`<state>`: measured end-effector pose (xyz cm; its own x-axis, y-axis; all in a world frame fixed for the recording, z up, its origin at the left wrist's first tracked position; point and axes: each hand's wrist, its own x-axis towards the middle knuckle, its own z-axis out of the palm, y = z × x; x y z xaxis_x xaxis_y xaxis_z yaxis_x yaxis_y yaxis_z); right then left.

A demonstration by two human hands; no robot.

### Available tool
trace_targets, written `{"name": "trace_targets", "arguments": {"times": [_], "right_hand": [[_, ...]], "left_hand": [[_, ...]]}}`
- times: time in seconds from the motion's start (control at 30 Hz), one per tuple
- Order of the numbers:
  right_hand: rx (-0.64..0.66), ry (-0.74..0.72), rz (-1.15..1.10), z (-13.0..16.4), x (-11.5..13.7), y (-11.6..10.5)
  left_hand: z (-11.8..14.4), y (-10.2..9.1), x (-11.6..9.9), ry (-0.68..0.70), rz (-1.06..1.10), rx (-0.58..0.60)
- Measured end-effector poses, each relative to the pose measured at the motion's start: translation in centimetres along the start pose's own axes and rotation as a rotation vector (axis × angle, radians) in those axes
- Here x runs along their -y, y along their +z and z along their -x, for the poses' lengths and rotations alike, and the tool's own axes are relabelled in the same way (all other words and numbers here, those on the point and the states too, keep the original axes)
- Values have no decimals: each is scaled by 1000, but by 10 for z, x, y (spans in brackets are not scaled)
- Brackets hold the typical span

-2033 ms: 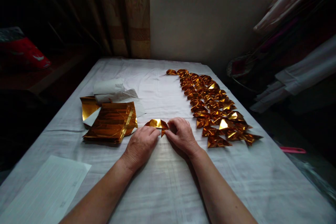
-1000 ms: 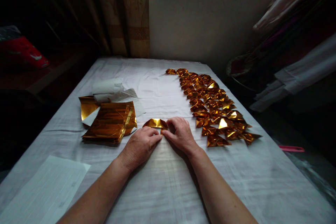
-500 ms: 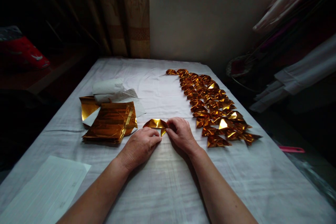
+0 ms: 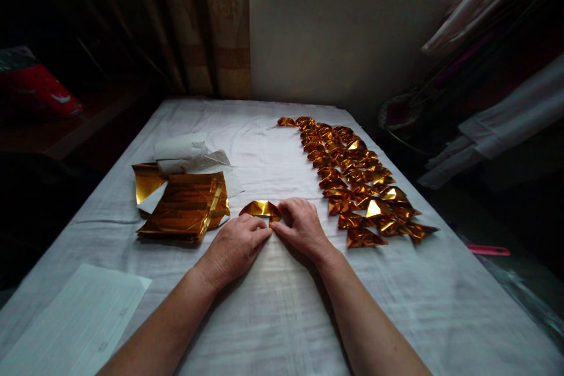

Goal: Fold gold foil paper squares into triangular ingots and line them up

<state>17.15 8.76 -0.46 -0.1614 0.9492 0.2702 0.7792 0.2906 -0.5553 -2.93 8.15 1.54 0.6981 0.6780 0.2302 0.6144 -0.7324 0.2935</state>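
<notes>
Between my hands, low over the white-covered table, is a partly folded piece of gold foil paper (image 4: pixel 261 208) with a raised, arched far edge. My left hand (image 4: pixel 238 244) grips its near left side, fingers bent and thumb toward the middle. On the right side my right hand (image 4: pixel 302 226) is closed on the same piece, its thumb pressing close to the left thumb. Fingers cover much of the lower part of the foil. Left of my hands lies a stack of flat gold foil sheets (image 4: pixel 180 205).
Rows of folded gold foil pieces (image 4: pixel 352 176) cover the table's right side. Behind the stack lies crumpled white paper (image 4: pixel 183 153). A pale lined sheet (image 4: pixel 79 317) rests at the near left. A curtain (image 4: pixel 224 23) and wall stand beyond; clothes (image 4: pixel 520 111) hang at right.
My right thumb has moved slightly left and down, pressing the small near flap of foil inward toward my left thumb. My left hand has barely moved.
</notes>
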Motion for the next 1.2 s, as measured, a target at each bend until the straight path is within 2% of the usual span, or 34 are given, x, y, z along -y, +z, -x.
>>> {"name": "trace_targets", "arguments": {"times": [0.13, 0.4, 0.53, 0.63, 0.77, 1.07, 1.2], "right_hand": [[-6, -7, -9, 0, -3, 3], [-57, -161, 4, 2, -8, 5], [-59, -167, 13, 2, -8, 6], [-60, -153, 11, 2, -8, 6], [-41, -136, 3, 2, -7, 5], [-12, -213, 2, 1, -4, 3], [45, -247, -30, 2, -5, -2]], "left_hand": [[0, 0, 1, 1, 25, 10], [1, -9, 6, 40, 85, 10], [3, -22, 18, -12, 113, -94], [5, -31, 27, -124, 53, -148], [10, -35, 35, -211, -46, -90], [8, -22, 38, -142, -54, 7], [7, -20, 38, -138, -91, 11]]}}
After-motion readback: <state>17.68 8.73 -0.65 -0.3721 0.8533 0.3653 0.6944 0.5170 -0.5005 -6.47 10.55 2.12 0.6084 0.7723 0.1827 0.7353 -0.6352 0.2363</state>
